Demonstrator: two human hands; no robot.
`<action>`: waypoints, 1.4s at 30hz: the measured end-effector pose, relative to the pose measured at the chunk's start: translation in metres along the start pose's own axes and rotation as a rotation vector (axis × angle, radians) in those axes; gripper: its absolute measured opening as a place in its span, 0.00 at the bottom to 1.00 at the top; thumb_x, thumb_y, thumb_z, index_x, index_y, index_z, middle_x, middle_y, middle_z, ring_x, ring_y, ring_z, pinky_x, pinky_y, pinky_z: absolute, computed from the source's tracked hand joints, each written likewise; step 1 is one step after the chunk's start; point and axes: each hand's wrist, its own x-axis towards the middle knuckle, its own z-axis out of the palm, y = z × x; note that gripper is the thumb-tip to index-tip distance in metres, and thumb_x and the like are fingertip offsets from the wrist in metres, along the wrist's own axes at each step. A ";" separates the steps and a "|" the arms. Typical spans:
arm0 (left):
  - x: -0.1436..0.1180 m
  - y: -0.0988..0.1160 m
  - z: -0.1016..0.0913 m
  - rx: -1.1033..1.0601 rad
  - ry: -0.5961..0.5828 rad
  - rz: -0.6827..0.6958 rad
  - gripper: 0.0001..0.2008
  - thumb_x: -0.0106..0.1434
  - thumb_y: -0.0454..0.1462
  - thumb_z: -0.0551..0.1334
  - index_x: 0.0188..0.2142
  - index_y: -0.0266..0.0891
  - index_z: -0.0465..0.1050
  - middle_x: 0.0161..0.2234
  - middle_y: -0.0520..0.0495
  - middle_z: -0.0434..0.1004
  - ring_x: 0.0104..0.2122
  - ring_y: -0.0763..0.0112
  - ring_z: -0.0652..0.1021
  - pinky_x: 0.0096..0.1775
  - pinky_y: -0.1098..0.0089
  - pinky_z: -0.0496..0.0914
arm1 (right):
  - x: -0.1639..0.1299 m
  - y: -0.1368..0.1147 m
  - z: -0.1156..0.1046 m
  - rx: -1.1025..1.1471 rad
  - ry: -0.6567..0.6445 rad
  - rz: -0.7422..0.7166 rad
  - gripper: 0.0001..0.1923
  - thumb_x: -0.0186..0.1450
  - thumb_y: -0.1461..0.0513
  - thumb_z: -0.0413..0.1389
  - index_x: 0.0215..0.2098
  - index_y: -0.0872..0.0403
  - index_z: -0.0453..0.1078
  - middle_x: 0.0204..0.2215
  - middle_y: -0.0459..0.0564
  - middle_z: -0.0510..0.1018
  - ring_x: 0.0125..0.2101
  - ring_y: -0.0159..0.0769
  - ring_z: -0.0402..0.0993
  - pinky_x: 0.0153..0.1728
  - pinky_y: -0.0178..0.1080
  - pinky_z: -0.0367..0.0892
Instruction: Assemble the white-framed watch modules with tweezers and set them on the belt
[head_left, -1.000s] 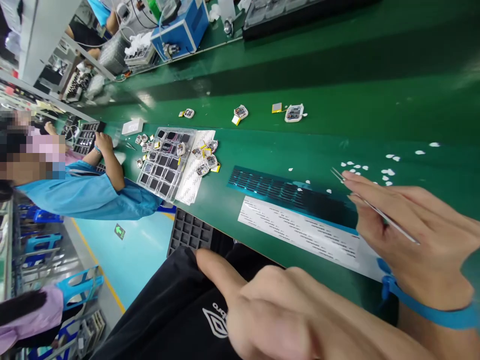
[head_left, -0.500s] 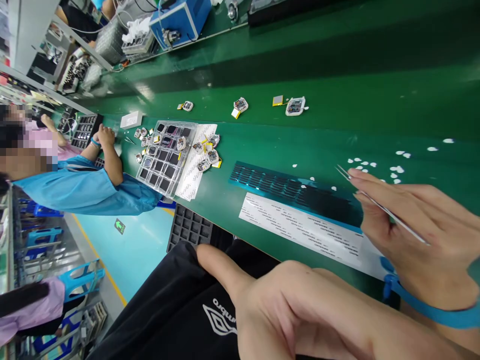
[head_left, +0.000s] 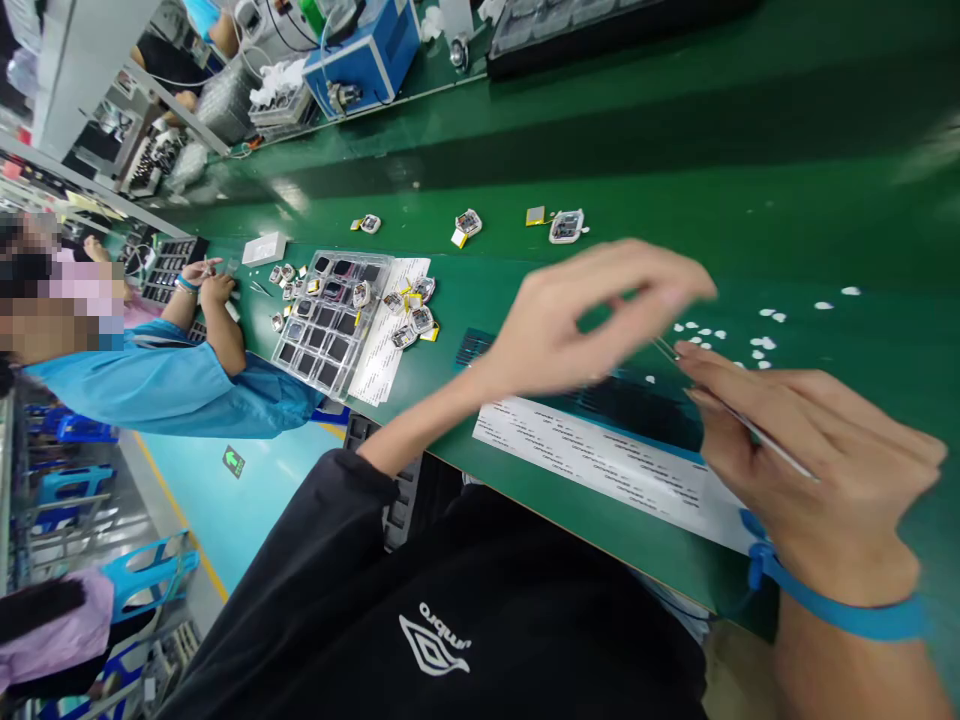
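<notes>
My right hand (head_left: 817, 450), a blue band (head_left: 847, 605) at its wrist, is closed on metal tweezers (head_left: 776, 448). Their tips point up and left, close to small white pieces (head_left: 763, 343) scattered on the green bench. My left hand (head_left: 547, 325) reaches across from the left, thumb and forefinger curved towards each other near the tweezer tips. Motion smears its fingers, so I cannot tell whether they touch or hold anything. Beneath it lies a dark teal film sheet (head_left: 637, 405) with rows of cut shapes, partly covered by that hand. Along its near side runs a printed white strip (head_left: 585, 455).
Left of the film, small open electronic units (head_left: 412, 325) lie by a clear compartment tray (head_left: 326, 330). Three units with batteries, one a white-cased unit (head_left: 566, 226), lie farther back. A blue box (head_left: 367, 65) stands behind. A co-worker in a blue top (head_left: 180, 380) sits left.
My left hand has swung from low near the camera, up and over the film towards the tweezers. My right hand keeps the tweezers in nearly the same place.
</notes>
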 end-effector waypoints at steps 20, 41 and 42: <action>0.058 -0.091 -0.009 0.102 0.050 -0.008 0.04 0.70 0.34 0.64 0.42 0.40 0.77 0.43 0.45 0.88 0.45 0.63 0.85 0.56 0.61 0.75 | 0.002 -0.004 0.001 0.001 0.066 0.093 0.34 0.69 0.72 0.59 0.70 0.42 0.67 0.49 0.46 0.87 0.46 0.41 0.83 0.45 0.43 0.78; -0.053 -0.019 0.042 -0.820 -0.251 -0.298 0.13 0.75 0.45 0.63 0.52 0.41 0.72 0.34 0.50 0.84 0.33 0.69 0.88 0.35 0.71 0.81 | 0.000 -0.013 0.010 -0.055 -0.171 0.216 0.09 0.68 0.65 0.65 0.46 0.49 0.74 0.35 0.43 0.85 0.27 0.28 0.78 0.26 0.32 0.67; -0.054 -0.019 0.043 -0.800 -0.249 -0.307 0.11 0.75 0.44 0.62 0.52 0.41 0.72 0.34 0.50 0.84 0.34 0.69 0.88 0.35 0.72 0.81 | -0.001 -0.013 0.010 -0.049 -0.173 0.212 0.09 0.68 0.66 0.64 0.44 0.49 0.74 0.36 0.43 0.86 0.29 0.28 0.80 0.27 0.32 0.68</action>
